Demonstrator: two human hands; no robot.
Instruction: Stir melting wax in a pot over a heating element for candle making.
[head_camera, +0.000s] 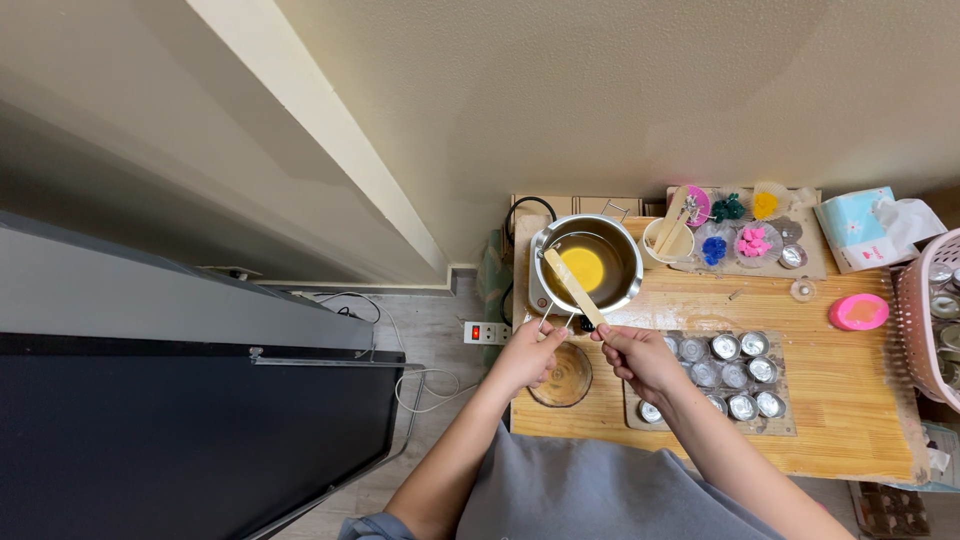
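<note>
head view: right hand fingers pinch wooden stick slanting up-left into pot, left hand fingers grip its wire handle

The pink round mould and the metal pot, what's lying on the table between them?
In the head view, a cup holding wooden sticks and a small clear disc lie between the pot and the pink mould.

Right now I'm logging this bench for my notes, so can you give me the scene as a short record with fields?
Left hand: left hand grips the wire handle of the metal pot
Right hand: right hand holds the wooden stick, tip in the pot
Pot contents: yellow liquid
Near the hands: round wooden coaster; tray of small foil cups
Surface: wooden table
Further off: tissue box, pink lid
</note>
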